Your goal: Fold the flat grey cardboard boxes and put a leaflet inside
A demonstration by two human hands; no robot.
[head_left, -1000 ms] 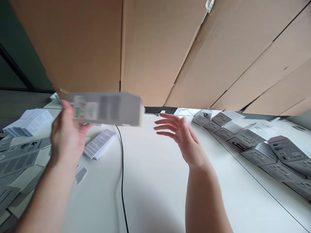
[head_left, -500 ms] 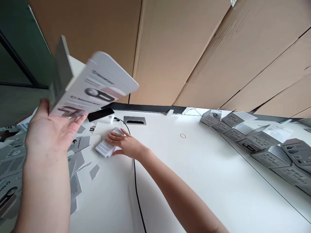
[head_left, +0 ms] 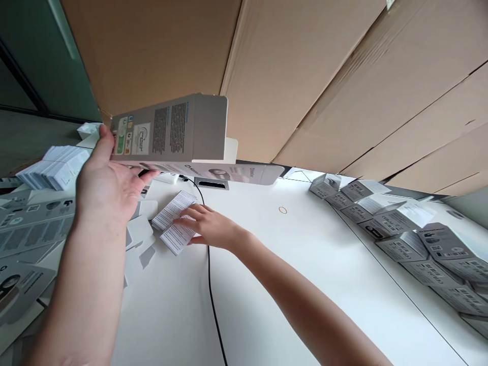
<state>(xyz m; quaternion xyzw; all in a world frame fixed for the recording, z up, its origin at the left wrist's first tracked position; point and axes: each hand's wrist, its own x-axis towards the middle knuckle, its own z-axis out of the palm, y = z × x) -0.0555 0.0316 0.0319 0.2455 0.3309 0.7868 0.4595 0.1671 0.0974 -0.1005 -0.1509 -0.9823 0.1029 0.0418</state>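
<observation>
My left hand (head_left: 109,185) grips the closed end of a grey and white printed carton (head_left: 171,133), raised above the table and tilted. Flaps stick out at the carton's right end, which is open. Lower down, my right hand (head_left: 204,225) has its curled fingers on a small folded leaflet (head_left: 176,239) with dense print, its thumb at the near edge. Overlapping that one, more folded leaflets (head_left: 173,209) lie just behind and to the left.
Flattened cartons (head_left: 36,218) and a banded stack of white leaflets (head_left: 57,165) fill the left side. Several erected cartons (head_left: 427,274) stand in rows at right. A black cable (head_left: 213,295) crosses the white table (head_left: 290,284), near a rubber band (head_left: 282,210). Cardboard (head_left: 305,76) rises behind.
My left hand has moved right and turned the carton, so its grey text side faces me. Under my right hand, one leaflet has slid toward me, apart from the others.
</observation>
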